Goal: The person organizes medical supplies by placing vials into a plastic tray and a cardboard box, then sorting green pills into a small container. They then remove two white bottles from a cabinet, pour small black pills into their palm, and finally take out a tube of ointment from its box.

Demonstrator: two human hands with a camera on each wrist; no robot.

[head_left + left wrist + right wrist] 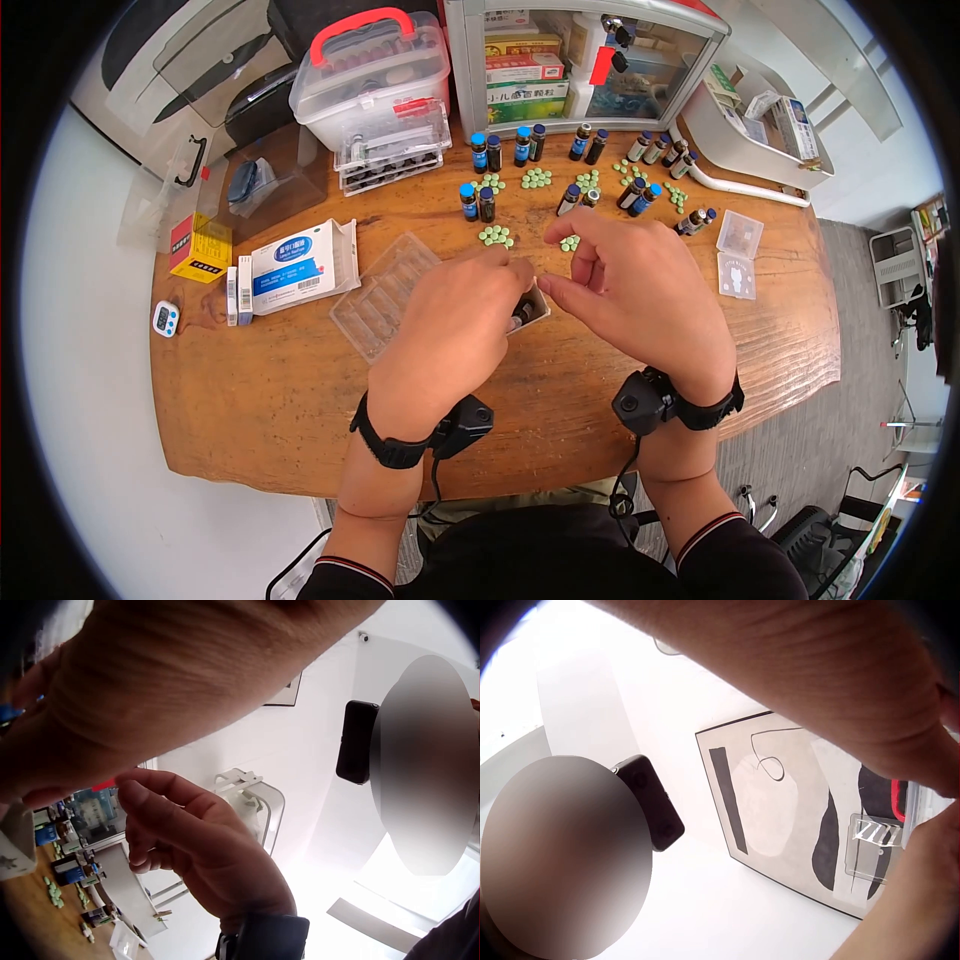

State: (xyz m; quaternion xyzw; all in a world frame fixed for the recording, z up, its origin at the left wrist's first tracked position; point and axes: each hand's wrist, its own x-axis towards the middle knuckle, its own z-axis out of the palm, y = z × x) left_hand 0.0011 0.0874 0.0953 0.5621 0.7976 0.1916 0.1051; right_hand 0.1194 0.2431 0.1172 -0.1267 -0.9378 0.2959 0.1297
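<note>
The left hand (445, 325) curls its fingers over a small white box (540, 305) and grips it near the table's middle; the hand hides much of the box. Something dark shows inside the box's opening. In the left wrist view the box (16, 838) is at the far left edge. Just right of the box, the right hand (645, 295) is raised with bent, relaxed fingers, thumb and index finger apart, nothing visible between them. A clear ribbed tray (385, 292) lies beside the left hand, partly under it.
Dark vials (480, 155) stand in pairs by piles of green tablets (495, 236) behind the hands. A blue-white carton (295, 268), yellow box (200, 248) and timer (166, 319) sit left. A small clear case (738, 255) lies right; a cabinet (590, 70) stands behind.
</note>
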